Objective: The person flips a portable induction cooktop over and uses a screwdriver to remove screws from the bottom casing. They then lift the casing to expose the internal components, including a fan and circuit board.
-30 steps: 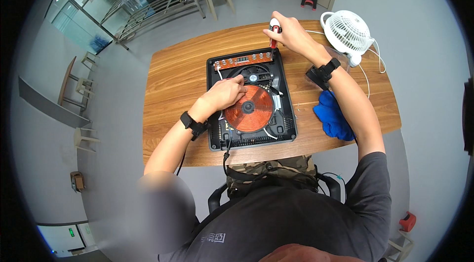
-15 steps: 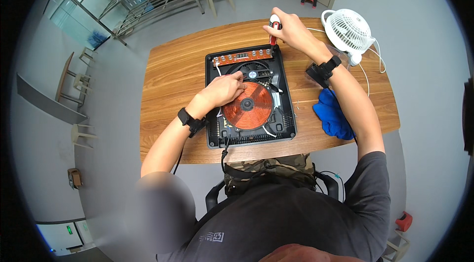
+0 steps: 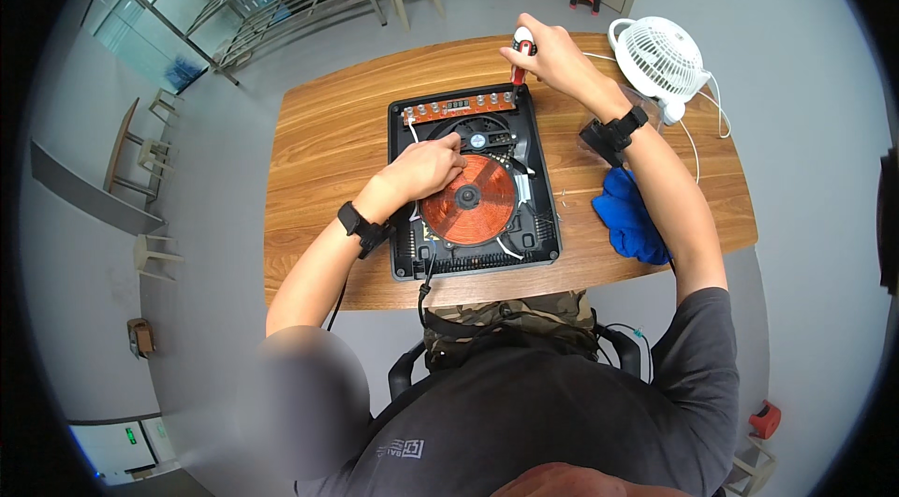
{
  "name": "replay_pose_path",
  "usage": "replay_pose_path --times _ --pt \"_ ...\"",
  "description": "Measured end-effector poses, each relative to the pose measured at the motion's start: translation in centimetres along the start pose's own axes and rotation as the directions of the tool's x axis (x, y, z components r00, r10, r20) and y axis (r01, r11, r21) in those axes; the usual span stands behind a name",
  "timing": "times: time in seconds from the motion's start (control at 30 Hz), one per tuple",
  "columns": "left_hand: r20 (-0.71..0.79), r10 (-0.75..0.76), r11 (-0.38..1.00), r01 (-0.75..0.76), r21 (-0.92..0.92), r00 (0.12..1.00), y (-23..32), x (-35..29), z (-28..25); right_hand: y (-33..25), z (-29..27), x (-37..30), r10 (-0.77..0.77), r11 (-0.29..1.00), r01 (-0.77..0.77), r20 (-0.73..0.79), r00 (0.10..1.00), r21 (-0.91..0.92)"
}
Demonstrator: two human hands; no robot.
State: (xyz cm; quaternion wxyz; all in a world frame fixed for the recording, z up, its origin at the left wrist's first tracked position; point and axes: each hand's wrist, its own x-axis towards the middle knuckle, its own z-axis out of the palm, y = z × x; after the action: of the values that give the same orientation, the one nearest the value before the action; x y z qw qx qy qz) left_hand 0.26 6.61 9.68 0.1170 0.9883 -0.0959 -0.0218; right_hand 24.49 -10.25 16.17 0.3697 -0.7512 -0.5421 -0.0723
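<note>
An opened induction cooker base (image 3: 549, 231) lies on the table, with a round copper coil (image 3: 487, 213), a fan (image 3: 478, 140) and an orange control board (image 3: 456, 108) along its far edge. In my right hand (image 3: 554, 55) is a screwdriver (image 3: 522, 50) with a white, red and black handle, held upright. Its lower end meets the board's right end at the base's far right corner; the tip is too small to make out. My left hand (image 3: 429, 166) rests over the coil's far left edge beside the fan, fingers bent and closed, with whatever they hold hidden.
A blue cloth (image 3: 629, 218) lies to the right, under my right forearm. Beyond it a white fan (image 3: 661, 57) stands at the table's far right corner, its cable trailing. Small screws (image 3: 563, 199) lie beside the base. A clear container (image 3: 596, 147) is partly hidden by my right wrist.
Nearly nothing differs. The screwdriver's handle and my right hand have shifted very slightly; my left hand stays in place on the coil.
</note>
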Motion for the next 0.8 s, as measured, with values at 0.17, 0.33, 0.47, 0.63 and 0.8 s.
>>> replay_pose_path --times 0.17,0.33,0.47,0.63,0.8 --pt "-0.012 0.001 1.000 -0.001 -0.002 1.000 -0.18 -0.08 0.19 -0.28 -0.12 -0.04 0.009 1.000 -0.009 0.008 1.000 0.000" --pt "-0.019 0.002 1.000 -0.002 -0.002 1.000 0.04 0.01 0.11 -0.15 -0.44 -0.31 0.025 0.999 -0.026 0.024 0.999 0.024" --pt "-0.020 0.007 1.000 -0.007 -0.008 1.000 0.12 -0.07 0.07 -0.47 -0.53 -0.32 0.045 0.998 -0.046 0.020 0.999 0.038" --pt "-0.004 0.002 1.000 -0.002 0.007 1.000 0.05 0.05 0.20 -0.14 -0.24 -0.16 0.024 1.000 -0.024 0.008 1.000 0.015" --pt "-0.005 -0.002 1.000 0.002 0.004 1.000 0.21 0.03 0.02 0.08 -0.13 -0.09 0.012 0.999 -0.012 0.001 1.000 0.043"
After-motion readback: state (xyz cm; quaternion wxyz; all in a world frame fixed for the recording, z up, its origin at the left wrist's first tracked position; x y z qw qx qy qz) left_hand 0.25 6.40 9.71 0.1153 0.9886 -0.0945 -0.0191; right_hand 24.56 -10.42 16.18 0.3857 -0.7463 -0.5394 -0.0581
